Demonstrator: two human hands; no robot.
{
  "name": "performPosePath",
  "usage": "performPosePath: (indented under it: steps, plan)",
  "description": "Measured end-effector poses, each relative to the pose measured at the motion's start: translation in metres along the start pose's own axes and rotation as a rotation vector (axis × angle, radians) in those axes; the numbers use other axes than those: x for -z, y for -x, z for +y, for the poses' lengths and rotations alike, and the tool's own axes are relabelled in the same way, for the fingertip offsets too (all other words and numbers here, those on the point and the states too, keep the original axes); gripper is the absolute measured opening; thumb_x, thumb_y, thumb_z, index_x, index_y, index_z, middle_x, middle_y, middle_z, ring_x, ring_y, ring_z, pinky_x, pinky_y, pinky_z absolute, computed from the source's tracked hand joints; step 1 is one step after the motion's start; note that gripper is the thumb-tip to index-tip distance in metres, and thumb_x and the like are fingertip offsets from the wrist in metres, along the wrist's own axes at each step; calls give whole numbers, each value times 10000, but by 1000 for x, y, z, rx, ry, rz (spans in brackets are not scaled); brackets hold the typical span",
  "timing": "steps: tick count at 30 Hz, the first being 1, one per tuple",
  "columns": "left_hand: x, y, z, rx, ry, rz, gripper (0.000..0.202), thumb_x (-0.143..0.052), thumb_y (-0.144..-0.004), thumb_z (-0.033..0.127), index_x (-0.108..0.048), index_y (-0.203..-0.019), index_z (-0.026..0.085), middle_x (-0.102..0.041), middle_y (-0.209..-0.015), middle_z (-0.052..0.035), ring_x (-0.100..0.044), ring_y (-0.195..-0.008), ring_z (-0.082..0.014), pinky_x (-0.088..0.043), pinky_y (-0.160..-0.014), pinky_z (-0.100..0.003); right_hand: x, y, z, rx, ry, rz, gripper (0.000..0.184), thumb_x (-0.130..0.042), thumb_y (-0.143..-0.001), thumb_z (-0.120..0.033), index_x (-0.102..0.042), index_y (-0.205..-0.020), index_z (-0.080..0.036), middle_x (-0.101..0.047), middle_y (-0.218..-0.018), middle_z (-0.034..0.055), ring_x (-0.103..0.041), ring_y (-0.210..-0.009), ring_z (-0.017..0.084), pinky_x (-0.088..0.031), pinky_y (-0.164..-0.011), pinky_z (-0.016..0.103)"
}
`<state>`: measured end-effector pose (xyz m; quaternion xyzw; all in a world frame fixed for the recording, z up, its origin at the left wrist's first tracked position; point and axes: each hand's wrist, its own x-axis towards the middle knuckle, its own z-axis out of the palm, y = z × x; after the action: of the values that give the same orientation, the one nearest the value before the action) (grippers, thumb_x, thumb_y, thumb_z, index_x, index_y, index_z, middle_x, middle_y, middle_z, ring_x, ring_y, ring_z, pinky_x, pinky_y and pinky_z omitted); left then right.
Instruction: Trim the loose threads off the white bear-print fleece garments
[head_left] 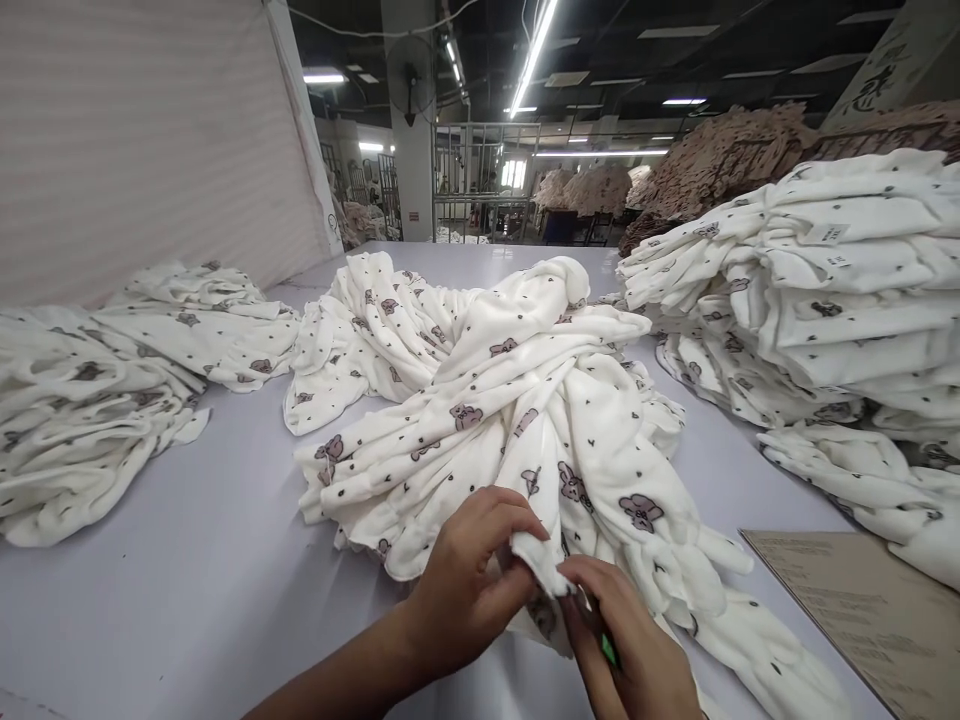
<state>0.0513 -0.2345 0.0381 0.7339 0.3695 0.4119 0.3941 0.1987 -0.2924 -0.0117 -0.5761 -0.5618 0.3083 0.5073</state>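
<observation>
A twisted heap of white printed garments point(517, 400) with small grey-purple bear and heart prints lies in the middle of the pale table point(187, 560). My left hand point(465, 580) pinches a fold of this cloth at the heap's near edge, fingers closed on it. My right hand point(637, 650) is just to the right, fingers curled against the same fold, with a small green object point(607, 650) showing in its grip; what it is I cannot make out.
A low pile of the same garments point(97, 400) sits at the left. A tall stacked pile point(832, 280) stands at the right, with loose pieces below it. A brown cardboard sheet point(870, 610) lies at the near right. Beige garment heaps point(720, 160) fill the background.
</observation>
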Motion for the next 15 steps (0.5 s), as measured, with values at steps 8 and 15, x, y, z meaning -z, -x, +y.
performPosePath:
  steps: [8, 15]
  plan:
    - [0, -9, -18, 424, 277, -103, 141, -396, -777, 128, -524, -722, 146, -450, -605, 20, -402, -572, -111, -327, -548, -214, -3, -10, -3, -361, -289, -37, 246, -519, -818, -474, -544, -823, -230, -497, -678, -25, -517, -641, 135, -439, -612, 208]
    - [3, -16, -22, 508, 419, -242, 244, -542, -796, 360, -539, -731, 125, -492, -604, 9, -440, -554, -103, -364, -550, -201, -7, -12, -1, -396, -261, 38, 235, -533, -815, -460, -503, -775, -230, -457, -655, -43, -428, -522, 90, -398, -509, 183]
